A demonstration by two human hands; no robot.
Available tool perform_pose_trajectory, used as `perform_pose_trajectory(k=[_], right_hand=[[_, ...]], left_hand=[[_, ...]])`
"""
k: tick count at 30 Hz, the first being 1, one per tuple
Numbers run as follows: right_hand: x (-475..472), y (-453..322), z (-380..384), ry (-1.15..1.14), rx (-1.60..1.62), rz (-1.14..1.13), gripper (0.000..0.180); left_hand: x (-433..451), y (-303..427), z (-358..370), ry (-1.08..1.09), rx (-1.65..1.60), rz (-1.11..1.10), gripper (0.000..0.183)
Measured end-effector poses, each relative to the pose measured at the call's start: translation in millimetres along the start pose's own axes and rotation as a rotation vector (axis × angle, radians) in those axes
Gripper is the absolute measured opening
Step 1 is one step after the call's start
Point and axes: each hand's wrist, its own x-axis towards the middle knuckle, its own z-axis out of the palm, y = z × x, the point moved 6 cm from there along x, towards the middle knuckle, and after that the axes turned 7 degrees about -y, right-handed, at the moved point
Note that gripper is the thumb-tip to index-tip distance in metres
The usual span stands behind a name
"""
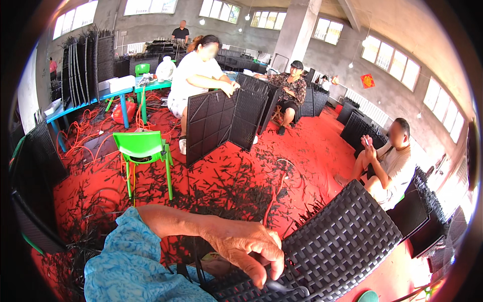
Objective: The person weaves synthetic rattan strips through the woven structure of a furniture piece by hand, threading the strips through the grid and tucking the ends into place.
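Note:
My left hand [266,264] reaches in from the left in a blue patterned sleeve [128,256], back upward, thumb and fingers bent down over a black woven plastic wicker panel [339,234]. Its fingertips pinch a small grey piece with a curved end [281,287], blurred, lying against the weave; whether it is a tool or a strip I cannot tell. The panel slants from the bottom middle up to the right, with loose strip ends along its left edge. Dark strips [196,260] hang beside my sleeve. My right hand is out of view.
Black strip scraps litter the red floor covering [309,147]. A green plastic chair [139,147] stands left of centre. One person [200,71] handles folded wicker panels [211,124]; another sits behind them. A person [396,166] sits at right. Orange cords [81,132] trail beneath blue tables.

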Motion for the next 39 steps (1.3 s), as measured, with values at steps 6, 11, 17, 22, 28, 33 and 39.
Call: perform_pose_trajectory(k=[6, 11, 17, 22, 28, 33, 39], right_hand=[[-21, -46, 62, -0.474, 0.147, 0.135, 0.055], [-46, -18, 43, -0.562, -0.037, 0.282, 0.04], [-75, 76, -35, -0.542, 0.415, 0.48, 0.043], [-81, 73, -21, -0.591, 0.23, 0.617, 0.043], [-98, 80, -24, -0.613, 0.112, 0.707, 0.043], [-126, 112, -53, -0.669, -0.01, 0.815, 0.043], [-71, 32, 19, -0.652, 0.67, 0.705, 0.051]], left_hand=[[0, -10, -6, 0.062, 0.017, 0.044, 0.027], [3, -7, -10, -0.008, 0.08, 0.136, 0.022], [22, -17, 1, 0.061, 0.282, 0.169, 0.023], [46, -29, 41, -0.034, 0.427, 0.215, 0.04], [52, -23, 66, 0.083, 0.913, 0.323, 0.012], [54, -30, 66, 0.21, 0.903, 0.389, 0.011], [64, -45, 75, 0.307, 0.997, 0.415, 0.013]])
